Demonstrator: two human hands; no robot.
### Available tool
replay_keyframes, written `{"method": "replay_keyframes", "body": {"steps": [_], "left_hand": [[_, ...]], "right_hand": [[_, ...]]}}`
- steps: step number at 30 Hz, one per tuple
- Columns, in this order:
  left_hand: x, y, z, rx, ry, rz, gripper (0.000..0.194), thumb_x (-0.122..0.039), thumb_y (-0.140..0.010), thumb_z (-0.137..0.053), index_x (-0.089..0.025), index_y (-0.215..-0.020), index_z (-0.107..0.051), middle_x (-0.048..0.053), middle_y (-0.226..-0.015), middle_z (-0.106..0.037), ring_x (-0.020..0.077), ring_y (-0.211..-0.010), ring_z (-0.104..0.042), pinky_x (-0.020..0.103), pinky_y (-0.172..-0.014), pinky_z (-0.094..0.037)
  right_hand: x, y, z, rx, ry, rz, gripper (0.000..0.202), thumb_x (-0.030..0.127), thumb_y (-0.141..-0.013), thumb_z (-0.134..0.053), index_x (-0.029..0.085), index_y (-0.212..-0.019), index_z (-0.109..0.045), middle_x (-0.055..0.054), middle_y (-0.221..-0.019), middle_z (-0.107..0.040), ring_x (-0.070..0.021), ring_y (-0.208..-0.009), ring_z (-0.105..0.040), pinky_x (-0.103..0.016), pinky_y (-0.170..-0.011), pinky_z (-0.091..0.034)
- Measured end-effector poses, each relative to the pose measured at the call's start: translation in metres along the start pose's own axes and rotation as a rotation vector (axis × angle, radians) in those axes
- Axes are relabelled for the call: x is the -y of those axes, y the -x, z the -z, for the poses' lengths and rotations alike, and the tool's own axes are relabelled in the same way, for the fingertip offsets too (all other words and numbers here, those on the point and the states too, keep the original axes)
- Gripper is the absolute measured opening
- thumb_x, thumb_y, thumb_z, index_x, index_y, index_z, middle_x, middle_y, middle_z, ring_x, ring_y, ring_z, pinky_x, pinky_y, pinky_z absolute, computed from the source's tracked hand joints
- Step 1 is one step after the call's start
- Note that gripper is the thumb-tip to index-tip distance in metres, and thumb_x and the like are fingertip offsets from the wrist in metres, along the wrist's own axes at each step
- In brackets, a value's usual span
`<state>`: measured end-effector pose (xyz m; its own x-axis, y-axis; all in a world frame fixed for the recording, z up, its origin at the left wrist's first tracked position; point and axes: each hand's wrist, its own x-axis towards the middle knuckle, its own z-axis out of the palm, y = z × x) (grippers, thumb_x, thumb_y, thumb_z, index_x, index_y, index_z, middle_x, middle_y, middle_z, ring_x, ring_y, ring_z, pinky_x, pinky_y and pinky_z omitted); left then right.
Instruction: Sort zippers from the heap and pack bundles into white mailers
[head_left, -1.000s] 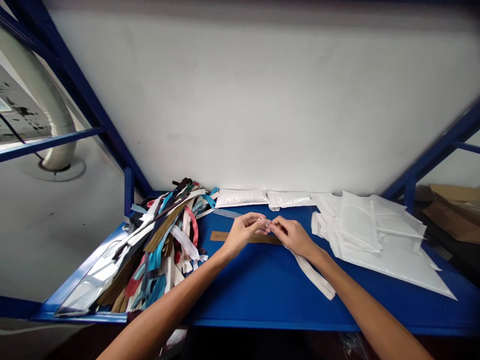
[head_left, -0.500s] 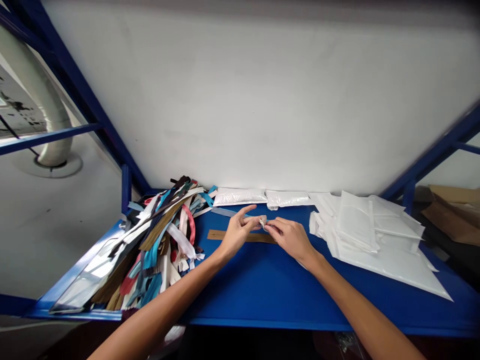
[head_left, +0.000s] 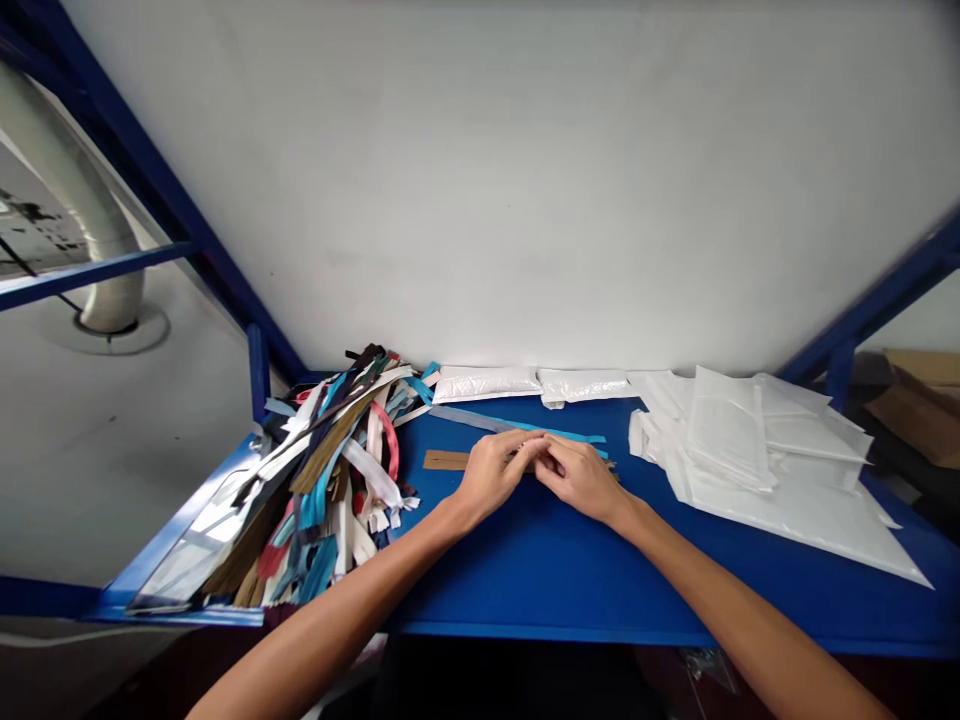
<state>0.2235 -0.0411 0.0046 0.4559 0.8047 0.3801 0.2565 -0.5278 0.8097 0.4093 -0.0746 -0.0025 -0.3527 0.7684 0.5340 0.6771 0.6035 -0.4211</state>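
My left hand (head_left: 493, 470) and my right hand (head_left: 581, 474) meet over the middle of the table, fingers pinched together. A pale fabric strip is between the fingertips, almost wholly covered by them now. Beneath the hands a brown zipper (head_left: 444, 460) lies flat, its middle hidden. Just beyond them, a grey zipper (head_left: 469, 418) and a blue zipper (head_left: 566, 432) stretch across the table. To the left is a large tangled heap of zippers (head_left: 330, 470) in many colours.
Two padded white packets (head_left: 487, 383) lie along the wall. A stack of white plastic bags (head_left: 780, 500) covers the right side of the blue table (head_left: 540, 590). Blue frame bars (head_left: 157, 160) slant up at both sides. Brown cardboard (head_left: 919, 405) is at far right.
My hands have come together, and my left index finger, raised before, is now folded in. The pale strip between them has become hidden. The view has shifted slightly.
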Motion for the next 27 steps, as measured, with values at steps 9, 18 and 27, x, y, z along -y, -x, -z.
{"method": "replay_keyframes", "body": {"steps": [9,18,27], "left_hand": [[0.036,-0.027,0.072,-0.587,-0.438,0.029,0.047,-0.041,-0.116,-0.039,-0.021,-0.112,-0.082,-0.002,-0.058,-0.066,0.013,-0.051,-0.057,0.024,-0.063,-0.038],[0.051,-0.031,0.047,-0.271,-0.596,-0.234,0.048,-0.049,-0.109,-0.056,-0.018,-0.145,-0.061,0.019,-0.143,-0.068,0.0328,-0.134,-0.063,0.045,-0.106,-0.053],[0.02,-0.009,0.009,-0.045,-0.488,-0.424,0.044,-0.035,-0.118,-0.033,-0.019,-0.113,-0.073,0.005,-0.084,-0.069,0.0157,-0.07,-0.067,0.027,-0.068,-0.051]], "right_hand": [[-0.032,-0.01,0.048,-0.102,0.304,-0.203,0.029,0.031,-0.106,-0.051,0.022,-0.081,-0.061,0.0,-0.066,-0.059,-0.0146,-0.055,-0.053,-0.028,-0.053,-0.032],[-0.037,-0.013,0.045,-0.235,-0.404,-0.538,0.041,0.061,-0.094,-0.073,0.02,-0.092,-0.073,-0.002,-0.072,-0.066,-0.0147,-0.059,-0.052,-0.029,-0.057,-0.042],[0.0,-0.007,0.003,0.048,-0.456,-0.361,0.035,0.055,-0.102,-0.064,0.022,-0.095,-0.072,-0.003,-0.082,-0.07,-0.0184,-0.07,-0.061,-0.03,-0.065,-0.049]]}}
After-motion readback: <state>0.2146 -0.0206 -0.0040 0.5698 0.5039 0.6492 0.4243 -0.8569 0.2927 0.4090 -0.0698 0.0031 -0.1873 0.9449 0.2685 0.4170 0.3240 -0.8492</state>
